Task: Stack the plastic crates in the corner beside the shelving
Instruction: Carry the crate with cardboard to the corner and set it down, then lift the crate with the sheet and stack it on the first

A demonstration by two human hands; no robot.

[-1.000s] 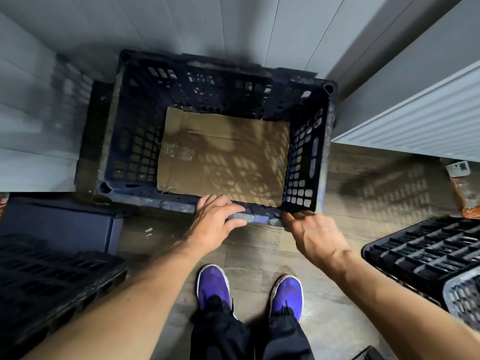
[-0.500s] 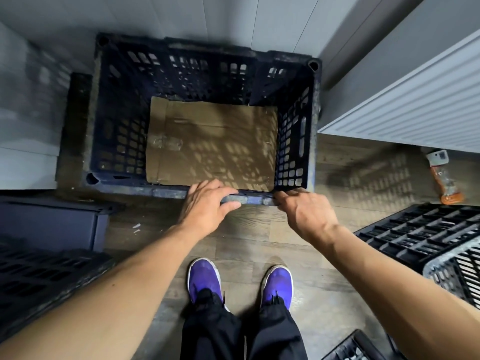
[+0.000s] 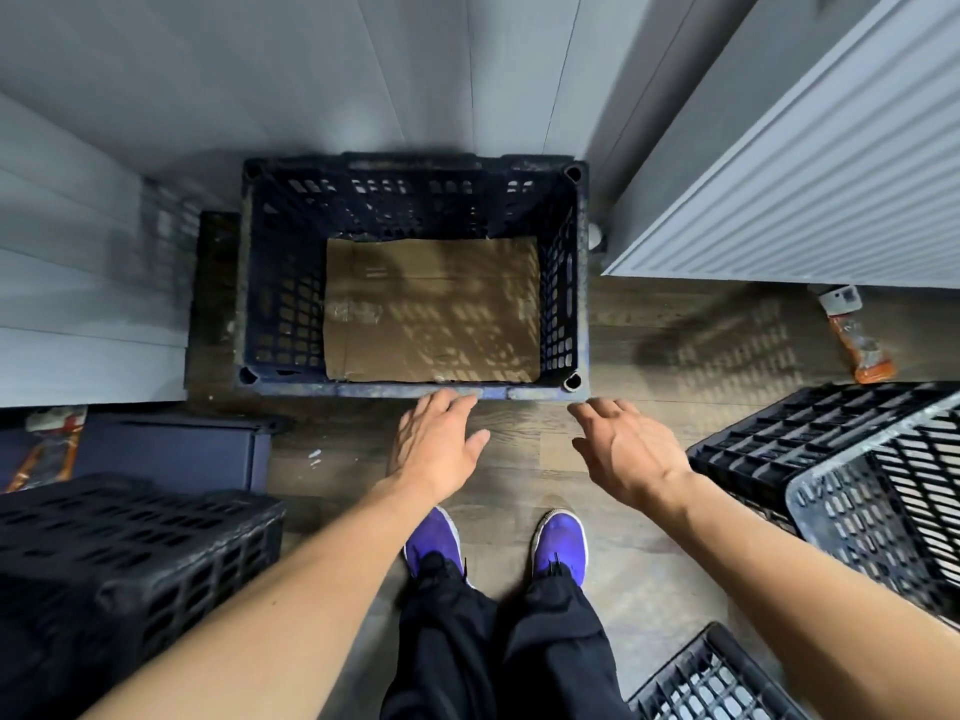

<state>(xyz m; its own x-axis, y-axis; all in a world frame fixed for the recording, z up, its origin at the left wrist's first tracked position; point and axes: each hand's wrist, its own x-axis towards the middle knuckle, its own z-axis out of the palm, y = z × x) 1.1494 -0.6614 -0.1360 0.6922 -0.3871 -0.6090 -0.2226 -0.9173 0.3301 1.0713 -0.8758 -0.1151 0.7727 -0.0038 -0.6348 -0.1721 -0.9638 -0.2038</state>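
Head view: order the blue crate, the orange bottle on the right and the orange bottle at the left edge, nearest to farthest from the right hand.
1. The blue crate: straight ahead, with its near rim just beyond the fingertips of the right hand.
2. The orange bottle on the right: lying off to the hand's right.
3. The orange bottle at the left edge: far across on the opposite side.

Dark blue lattice crate [image 3: 563,304], purple shoes [image 3: 560,545].
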